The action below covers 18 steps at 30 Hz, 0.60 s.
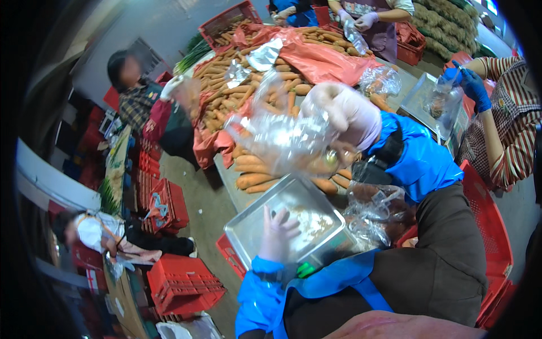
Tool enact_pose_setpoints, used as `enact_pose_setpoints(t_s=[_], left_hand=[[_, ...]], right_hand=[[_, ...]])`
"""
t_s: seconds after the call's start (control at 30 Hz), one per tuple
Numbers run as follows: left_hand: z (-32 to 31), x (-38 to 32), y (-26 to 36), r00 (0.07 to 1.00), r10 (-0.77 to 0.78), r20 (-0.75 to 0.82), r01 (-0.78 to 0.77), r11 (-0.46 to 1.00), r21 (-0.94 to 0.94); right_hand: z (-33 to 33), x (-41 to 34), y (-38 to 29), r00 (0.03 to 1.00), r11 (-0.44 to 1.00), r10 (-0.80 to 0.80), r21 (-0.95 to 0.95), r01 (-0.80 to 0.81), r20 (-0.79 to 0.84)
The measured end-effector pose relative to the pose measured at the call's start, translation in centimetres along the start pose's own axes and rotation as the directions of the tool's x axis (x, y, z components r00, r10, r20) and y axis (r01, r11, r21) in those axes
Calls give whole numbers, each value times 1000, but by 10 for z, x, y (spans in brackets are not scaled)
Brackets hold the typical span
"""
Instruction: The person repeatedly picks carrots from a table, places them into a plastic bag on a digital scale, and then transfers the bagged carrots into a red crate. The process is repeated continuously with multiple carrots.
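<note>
My right hand, in a pale glove and blue sleeve cover, is raised over the table and grips a clear plastic bag. The bag is blurred and spread out in front of the carrots. Some of its contents near the lower edge cannot be made out. Over the left part of a shallow metal pan, my gloved left hand has its fingers apart and holds nothing. Carrots lie just beyond the pan, partly under the bag. More clear plastic bags are bunched to the pan's right.
A large pile of carrots covers the table, with red plastic sheeting across it. On the right, a person in blue gloves works at another metal pan. Red crates stand on the floor to the left; another crate is beside me.
</note>
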<state>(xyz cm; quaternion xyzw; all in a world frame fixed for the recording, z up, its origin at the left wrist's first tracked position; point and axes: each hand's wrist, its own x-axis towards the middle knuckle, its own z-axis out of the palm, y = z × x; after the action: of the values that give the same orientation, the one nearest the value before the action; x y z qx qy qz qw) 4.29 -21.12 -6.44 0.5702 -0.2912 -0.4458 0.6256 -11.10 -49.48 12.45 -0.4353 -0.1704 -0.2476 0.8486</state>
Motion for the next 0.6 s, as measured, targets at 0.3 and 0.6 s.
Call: enact_pose_setpoints(t_s=[0.3, 0.6], left_hand=[[-87, -71, -11, 925, 280, -256, -316, 943, -110], [-110, -74, -33, 823, 198, -532, -319, 936, -146]], right_hand=[[13, -46, 179, 857, 780, 318, -402, -479, -405], [1, -99, 242, 780, 900, 336, -65, -431, -528]])
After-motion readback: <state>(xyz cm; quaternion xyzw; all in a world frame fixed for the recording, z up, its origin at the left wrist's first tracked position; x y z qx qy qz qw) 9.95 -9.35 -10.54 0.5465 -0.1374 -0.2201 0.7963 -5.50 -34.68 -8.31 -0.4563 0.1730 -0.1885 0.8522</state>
